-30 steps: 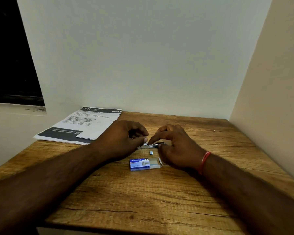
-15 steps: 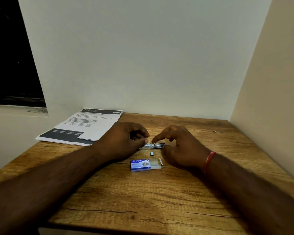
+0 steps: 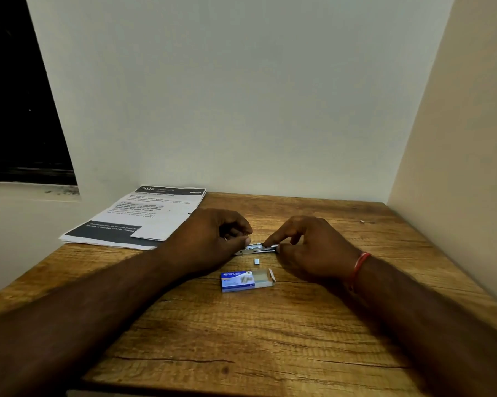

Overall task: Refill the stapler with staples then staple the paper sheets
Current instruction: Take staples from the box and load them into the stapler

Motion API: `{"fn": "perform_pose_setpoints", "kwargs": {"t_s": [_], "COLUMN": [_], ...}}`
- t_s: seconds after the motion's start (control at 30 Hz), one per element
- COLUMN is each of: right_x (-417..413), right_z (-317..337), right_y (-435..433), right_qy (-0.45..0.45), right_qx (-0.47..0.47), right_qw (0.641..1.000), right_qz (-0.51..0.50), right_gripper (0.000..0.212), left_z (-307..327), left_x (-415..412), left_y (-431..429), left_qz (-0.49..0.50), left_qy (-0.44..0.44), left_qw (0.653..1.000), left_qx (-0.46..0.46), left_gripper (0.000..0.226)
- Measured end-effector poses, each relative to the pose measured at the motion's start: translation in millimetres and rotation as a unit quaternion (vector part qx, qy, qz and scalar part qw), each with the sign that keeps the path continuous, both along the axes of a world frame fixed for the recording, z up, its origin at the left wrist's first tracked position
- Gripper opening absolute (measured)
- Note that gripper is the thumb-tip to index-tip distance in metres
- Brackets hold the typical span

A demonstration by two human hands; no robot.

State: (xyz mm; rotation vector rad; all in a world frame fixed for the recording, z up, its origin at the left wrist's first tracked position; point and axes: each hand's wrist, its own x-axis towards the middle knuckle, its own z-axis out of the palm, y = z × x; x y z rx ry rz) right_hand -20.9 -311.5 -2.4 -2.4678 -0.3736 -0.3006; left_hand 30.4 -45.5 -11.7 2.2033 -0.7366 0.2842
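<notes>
Little has changed: the left hand (image 3: pixel 212 242) still pinches the stapler (image 3: pixel 258 248) on the desk (image 3: pixel 270 339), the right hand (image 3: pixel 313 247) has edged along it, fingertip pressing down. Loading continues; paper sheets (image 3: pixel 144 216) wait untouched.

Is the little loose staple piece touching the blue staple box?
Apart. The head view shows bare wooden table between the loose staple piece and the blue staple box nearer the camera.
</notes>
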Motion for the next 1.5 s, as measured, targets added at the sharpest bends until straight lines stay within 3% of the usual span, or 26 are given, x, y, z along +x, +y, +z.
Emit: {"fn": "perform_pose_setpoints", "kwargs": {"t_s": [0.67,1.07,1.5], "right_x": [10,16,12], "right_z": [-8,-11,-11], "right_y": [-6,-6,-4], "right_qy": [-0.013,-0.013,-0.027], "right_qx": [0.048,0.041,0.032], "right_qw": [0.998,0.998,0.998], "right_qz": [-0.028,-0.036,-0.038], "right_gripper": [0.016,0.01,0.02], "left_z": [2,2,3], "left_x": [-10,-8,-6], "left_y": [-17,-17,-6], "left_qz": [-0.023,-0.073,-0.018], "left_qy": [-0.119,-0.1,-0.075], "left_qw": [0.988,0.981,0.989], "left_qx": [0.095,0.148,0.128], "left_gripper": [0.028,0.029,0.031]}}
